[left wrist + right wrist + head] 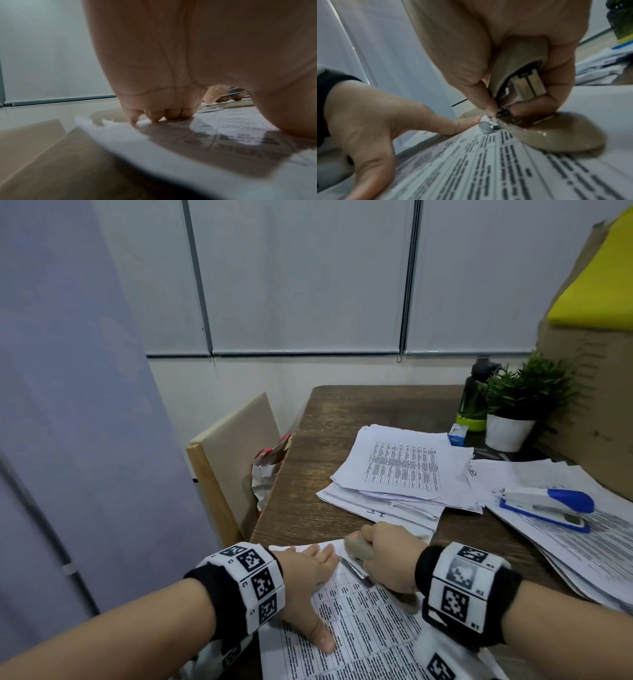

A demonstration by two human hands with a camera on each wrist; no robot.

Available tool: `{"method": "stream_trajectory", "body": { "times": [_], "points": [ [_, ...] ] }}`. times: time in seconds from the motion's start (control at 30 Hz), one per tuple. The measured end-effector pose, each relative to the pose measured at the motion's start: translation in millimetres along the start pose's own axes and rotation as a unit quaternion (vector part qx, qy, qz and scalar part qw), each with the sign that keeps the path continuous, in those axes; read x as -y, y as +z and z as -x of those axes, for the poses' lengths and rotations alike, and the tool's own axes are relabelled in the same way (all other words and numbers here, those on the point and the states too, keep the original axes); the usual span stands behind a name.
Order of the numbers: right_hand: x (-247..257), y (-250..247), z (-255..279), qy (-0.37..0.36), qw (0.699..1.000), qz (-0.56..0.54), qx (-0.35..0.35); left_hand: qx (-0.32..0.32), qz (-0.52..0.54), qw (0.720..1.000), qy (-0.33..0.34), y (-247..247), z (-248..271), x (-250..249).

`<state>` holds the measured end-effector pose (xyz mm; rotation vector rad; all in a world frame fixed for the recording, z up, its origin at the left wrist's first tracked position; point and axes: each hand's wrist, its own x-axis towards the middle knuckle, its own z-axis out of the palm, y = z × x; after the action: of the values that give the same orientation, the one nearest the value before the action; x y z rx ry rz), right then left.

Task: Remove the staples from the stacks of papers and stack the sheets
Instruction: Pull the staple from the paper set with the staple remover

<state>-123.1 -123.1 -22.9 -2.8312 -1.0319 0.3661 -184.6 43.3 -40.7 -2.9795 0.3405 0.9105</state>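
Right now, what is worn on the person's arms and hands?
Both forearms are bare, without sleeves or gloves. Each wrist carries a black band faced with white panels printed with black square tag patterns. The left hand and right hand show no rings.

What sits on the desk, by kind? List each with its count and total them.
Paper piles: 3
Staplers: 1
Staple removers: 1
Potted plants: 1
Bottles: 1
Small blue boxes: 1
Total: 8
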Motion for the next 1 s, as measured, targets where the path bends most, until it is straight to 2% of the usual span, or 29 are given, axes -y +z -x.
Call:
{"method": "stream_trajectory", "body": {
  "times": [0.13,0.23,0.43,0.67,0.87,1.0],
  "points": [
    [7.4,0.2,-10.1,0.025,0.999,0.022,0.002,-0.006,-0.009,1.0,-0.011,-2.2,1.1,-2.7],
    [8.0,1.1,-8.9,0.016,0.999,0.029,-0.012,-0.002,-0.037,0.999,-0.025,-6.5,2.8,-6.9],
    [-3.0,5.8,5.9,-0.022,0.998,-0.029,-0.055,-0.004,-0.08,0.996,-0.033,-12.4,4.1,-12.1],
    [13.6,3.7,-29.2,-0.004,0.999,0.027,-0.039,-0.002,-0.08,0.996,-0.034,-12.9,3.9,-13.9],
    [-4.4,-15.1,-43.3,0.005,0.995,-0.058,-0.078,0.002,-0.081,0.996,-0.027,-15.6,10.1,-10.9],
    [-42.2,-18.3,-15.4,0.016,0.992,-0.12,-0.042,-0.056,-0.065,0.995,-0.053,-19.9,6.7,-9.1]
  ]
}}
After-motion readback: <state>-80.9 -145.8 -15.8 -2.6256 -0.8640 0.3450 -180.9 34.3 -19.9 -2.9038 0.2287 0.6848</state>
